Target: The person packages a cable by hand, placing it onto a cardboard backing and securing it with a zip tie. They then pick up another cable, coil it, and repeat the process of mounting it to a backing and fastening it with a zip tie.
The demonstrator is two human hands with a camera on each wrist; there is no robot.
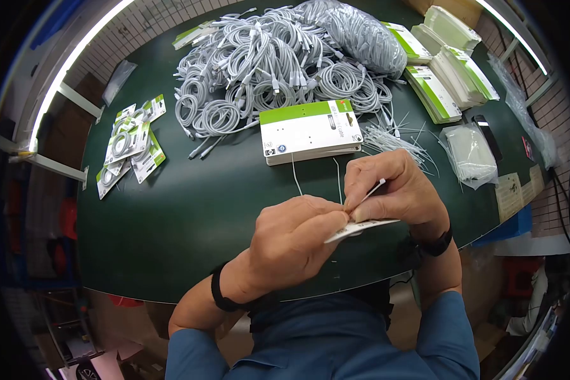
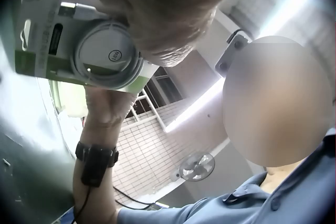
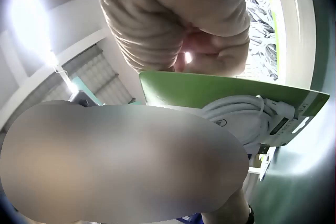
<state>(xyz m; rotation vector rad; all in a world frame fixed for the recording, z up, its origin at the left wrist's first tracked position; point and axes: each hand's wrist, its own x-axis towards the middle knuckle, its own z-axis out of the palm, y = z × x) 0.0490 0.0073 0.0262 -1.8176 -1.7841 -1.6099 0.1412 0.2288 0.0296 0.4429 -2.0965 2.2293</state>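
A green-and-white packaging card [image 1: 377,225] is held up off the table between both hands, seen nearly edge-on in the head view. On its underside sits a coiled white cable [image 2: 80,56], plain in the left wrist view. The left hand [image 1: 294,234] grips the card by its near left edge. Close against it, the right hand [image 1: 396,190] pinches a thin white cable tie [image 1: 378,185] with thumb and forefinger over the card. Two tie tails [image 1: 296,176] rise beyond the hands. Fingers hide where the tie meets the card.
Beyond the hands lies a stack of blank cards [image 1: 307,133], with loose cable ties [image 1: 392,139] beside it. A large heap of coiled cables [image 1: 253,69] fills the back. Finished-looking carded cables [image 1: 130,145] lie left; more card stacks [image 1: 434,95] and a bag of ties [image 1: 468,155] stand right.
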